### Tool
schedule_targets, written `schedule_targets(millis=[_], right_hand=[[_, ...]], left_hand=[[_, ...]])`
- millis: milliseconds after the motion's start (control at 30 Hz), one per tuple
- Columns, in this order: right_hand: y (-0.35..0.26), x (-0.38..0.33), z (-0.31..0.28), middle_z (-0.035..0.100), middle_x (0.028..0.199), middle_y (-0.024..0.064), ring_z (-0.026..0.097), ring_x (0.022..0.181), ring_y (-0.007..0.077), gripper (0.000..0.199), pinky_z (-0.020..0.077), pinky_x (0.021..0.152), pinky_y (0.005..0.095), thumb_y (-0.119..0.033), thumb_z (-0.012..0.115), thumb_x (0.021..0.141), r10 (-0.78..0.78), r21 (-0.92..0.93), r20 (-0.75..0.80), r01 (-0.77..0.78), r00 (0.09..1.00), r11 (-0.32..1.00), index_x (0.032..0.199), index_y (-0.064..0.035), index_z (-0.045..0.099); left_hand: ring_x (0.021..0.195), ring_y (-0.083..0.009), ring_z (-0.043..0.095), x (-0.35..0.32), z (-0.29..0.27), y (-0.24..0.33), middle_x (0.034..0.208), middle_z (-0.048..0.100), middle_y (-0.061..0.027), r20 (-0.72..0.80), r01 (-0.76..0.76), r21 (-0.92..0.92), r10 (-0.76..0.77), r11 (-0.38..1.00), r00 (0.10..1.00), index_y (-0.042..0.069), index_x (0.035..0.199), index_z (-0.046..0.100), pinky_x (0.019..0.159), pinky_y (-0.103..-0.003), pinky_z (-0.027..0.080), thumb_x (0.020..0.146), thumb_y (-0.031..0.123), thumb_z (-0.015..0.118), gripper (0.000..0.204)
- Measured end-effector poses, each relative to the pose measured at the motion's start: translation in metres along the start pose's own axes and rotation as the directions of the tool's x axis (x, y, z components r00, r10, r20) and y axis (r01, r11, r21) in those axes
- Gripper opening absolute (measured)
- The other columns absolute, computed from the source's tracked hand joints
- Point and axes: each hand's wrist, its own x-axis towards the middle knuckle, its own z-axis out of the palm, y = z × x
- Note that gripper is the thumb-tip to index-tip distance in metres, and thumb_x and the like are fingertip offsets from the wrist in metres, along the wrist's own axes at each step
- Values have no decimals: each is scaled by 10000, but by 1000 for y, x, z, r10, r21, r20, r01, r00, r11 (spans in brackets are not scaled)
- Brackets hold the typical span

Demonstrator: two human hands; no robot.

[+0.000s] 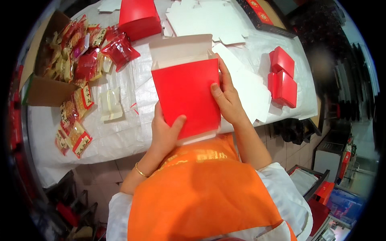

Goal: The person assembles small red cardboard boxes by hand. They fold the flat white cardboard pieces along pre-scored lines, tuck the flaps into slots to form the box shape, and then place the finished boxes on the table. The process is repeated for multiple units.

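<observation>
A red cardboard box [187, 98] with a white inside is held up in front of me, over the table's near edge. Its far end gapes, with a wide white flap standing up; white flap edges also show at the near end. My left hand [165, 127] grips the lower left side, thumb on the red face. On the right side, my right hand [227, 94] holds it with the thumb on the face and fingers along the edge. Whether anything is inside the box cannot be seen.
At left, a brown carton [50, 90] lies tipped, spilling red and gold snack packets [86, 66]. One pale packet [110, 104] lies apart. Flat white cardboard blanks [207, 20] lie at the back. A red box [138, 18] stands back left, smaller red boxes [286, 89] at right.
</observation>
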Motion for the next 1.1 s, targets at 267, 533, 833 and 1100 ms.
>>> schedule_targets(millis=[267, 533, 833, 1100], right_hand=[[-13, -15, -1, 577, 1279, 127, 591, 1126, 195, 652, 468, 993, 361, -193, 549, 1002, -233, 94, 66, 226, 970, 970, 1591, -108, 282], [-33, -6, -12, 607, 980, 108, 592, 841, 200, 216, 496, 731, 300, -200, 548, 1009, -488, -179, -38, 474, 872, 862, 1108, -16, 602], [-42, -13, -14, 557, 768, 100, 541, 657, 218, 256, 439, 595, 296, -144, 495, 1022, -547, -369, -133, 471, 827, 801, 814, -8, 557], [-48, -12, 0, 636, 936, 80, 584, 736, 156, 165, 490, 684, 286, -56, 500, 1000, -202, 53, -382, 240, 902, 969, 1088, 25, 614]], left_hand=[[1341, -241, 456, 27, -17, 15, 1502, 416, -155, -186, -472, -151, 444, 869, 877, -1, 1579, 169, 1121, -387, 373, 1017, 440, 577, 822], [1000, -166, 538, 24, -28, 36, 1135, 576, -97, -36, -503, 66, 506, 862, 862, -8, 1183, 566, 880, -299, 431, 1022, 562, 493, 597], [665, -178, 514, 37, -25, 57, 816, 582, -98, -30, -649, 229, 672, 726, 740, 5, 898, 591, 573, -279, 403, 1017, 353, 591, 368], [923, -143, 601, 24, -15, 70, 1120, 637, -103, -44, -397, 75, 400, 915, 915, -2, 1112, 619, 849, -260, 473, 1060, 310, 529, 329]])
